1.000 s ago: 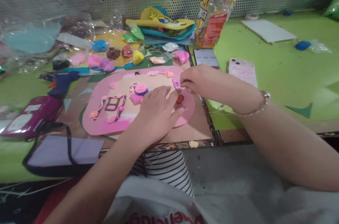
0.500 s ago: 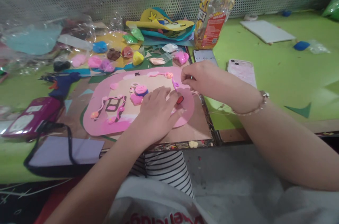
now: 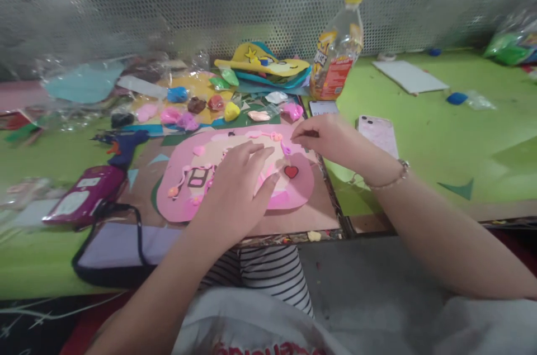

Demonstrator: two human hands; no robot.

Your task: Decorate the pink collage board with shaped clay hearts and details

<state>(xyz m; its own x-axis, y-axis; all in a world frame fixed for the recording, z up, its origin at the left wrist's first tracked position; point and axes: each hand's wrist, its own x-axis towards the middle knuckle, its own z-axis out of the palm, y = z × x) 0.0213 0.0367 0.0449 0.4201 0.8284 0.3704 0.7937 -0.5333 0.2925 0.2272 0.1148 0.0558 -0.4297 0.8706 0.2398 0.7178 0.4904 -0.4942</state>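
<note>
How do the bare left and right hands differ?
The left hand spreads palm-down over the flat pink rounded board; the right hand is curled by its upper-right edge. The right wears a thin pale bracelet; the left shows none. Both are ungloved.

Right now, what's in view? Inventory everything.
Craft board: 1, pink, centre.
Heart: 1, red, on board.
Clay lumps: several, mixed colours, mostly behind board.
Bottle: 1, clear, back.
Phones: 2, pale, in front of bottle.
Hat-shaped craft: 1, yellow-blue, back.
Flat panel: 1, white, back right.
Apparent glue gun: 1, blue, left.
Glossy case: 1, purple, left.
Sheet: 1, lavender, front left.
Cardboard: 1, brown, under board.
Scraps: several, mostly green, scattered.
Wrappers: several, clear, mostly left.
Tabletop: count unclear, green, below.
Mesh wall: 1, grey, behind.
Left hand: 1, bare, over board.
Right hand: 1, bare, board's right edge.
</note>
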